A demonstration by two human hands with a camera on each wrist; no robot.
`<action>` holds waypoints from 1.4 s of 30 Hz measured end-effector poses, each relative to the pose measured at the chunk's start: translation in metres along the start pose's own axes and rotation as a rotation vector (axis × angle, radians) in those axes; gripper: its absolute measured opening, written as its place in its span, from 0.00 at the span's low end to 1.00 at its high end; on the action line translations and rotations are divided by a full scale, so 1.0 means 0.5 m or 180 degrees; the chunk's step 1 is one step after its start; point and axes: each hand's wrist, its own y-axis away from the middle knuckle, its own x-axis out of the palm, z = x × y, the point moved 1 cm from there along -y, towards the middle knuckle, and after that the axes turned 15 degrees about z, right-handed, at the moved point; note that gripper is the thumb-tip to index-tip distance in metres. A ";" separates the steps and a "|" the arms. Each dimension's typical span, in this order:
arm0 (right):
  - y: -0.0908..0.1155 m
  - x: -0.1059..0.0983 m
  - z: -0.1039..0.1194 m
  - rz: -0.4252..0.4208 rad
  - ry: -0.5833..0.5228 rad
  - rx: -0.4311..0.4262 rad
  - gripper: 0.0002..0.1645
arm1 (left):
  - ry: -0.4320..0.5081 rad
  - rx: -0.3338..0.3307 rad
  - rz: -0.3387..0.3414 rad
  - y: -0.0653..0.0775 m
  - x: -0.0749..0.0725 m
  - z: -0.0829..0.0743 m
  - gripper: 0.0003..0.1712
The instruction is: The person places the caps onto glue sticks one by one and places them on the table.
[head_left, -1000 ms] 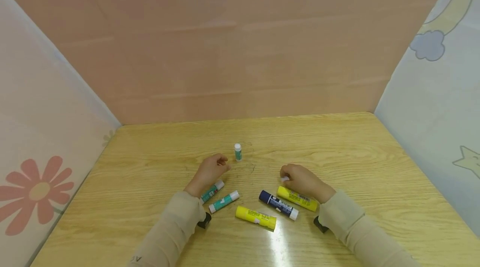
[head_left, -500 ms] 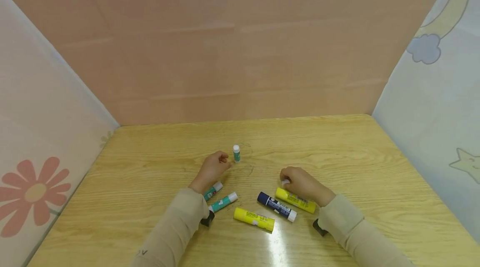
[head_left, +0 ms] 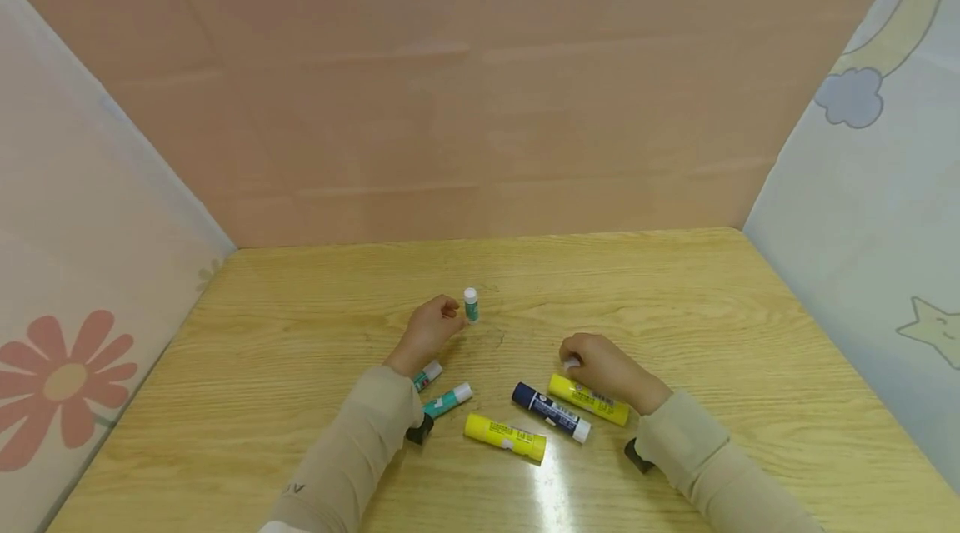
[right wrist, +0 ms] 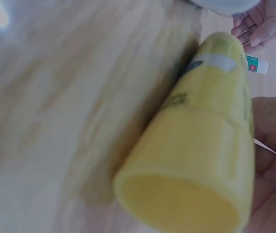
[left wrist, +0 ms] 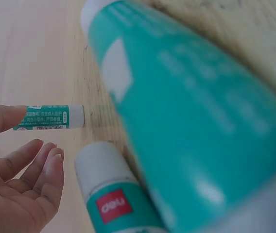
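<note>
A small green-and-white glue stick (head_left: 471, 305) stands upright near the table's middle. Beside it is my left hand (head_left: 433, 326), fingers loosely bent; in the left wrist view the thumb overlaps the glue stick (left wrist: 48, 117), and contact cannot be told. My right hand (head_left: 602, 364) curls its fingers round a small white thing (head_left: 572, 362), mostly hidden, just beyond a yellow glue stick (head_left: 588, 399). Two more green glue sticks (head_left: 447, 400) (head_left: 427, 376) lie by my left wrist, partly covered by the sleeve.
A dark blue glue stick (head_left: 551, 412) with a white end and another yellow glue stick (head_left: 506, 437) lie between my forearms. The wooden table (head_left: 300, 291) meets a pinkish back wall (head_left: 480, 100) and patterned side panels.
My left hand has moved slightly forward and right, closer to the upright glue stick. The right hand keeps nearly the same place and pose.
</note>
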 end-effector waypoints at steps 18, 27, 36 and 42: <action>0.006 0.003 0.015 0.0010 0.0062 0.0018 0.07 | -0.0065 0.0053 -0.0142 -0.025 0.009 -0.013 0.20; 0.003 0.003 0.020 0.0043 0.0084 0.0051 0.07 | -0.0155 -0.0023 -0.0187 -0.023 0.007 -0.026 0.18; 0.001 0.005 0.019 0.0068 0.0057 0.0076 0.08 | -0.0364 0.0012 -0.0302 -0.029 0.008 -0.021 0.12; -0.002 0.003 0.016 0.0054 0.0073 0.0033 0.08 | -0.0386 0.0055 -0.0350 -0.028 0.005 -0.019 0.09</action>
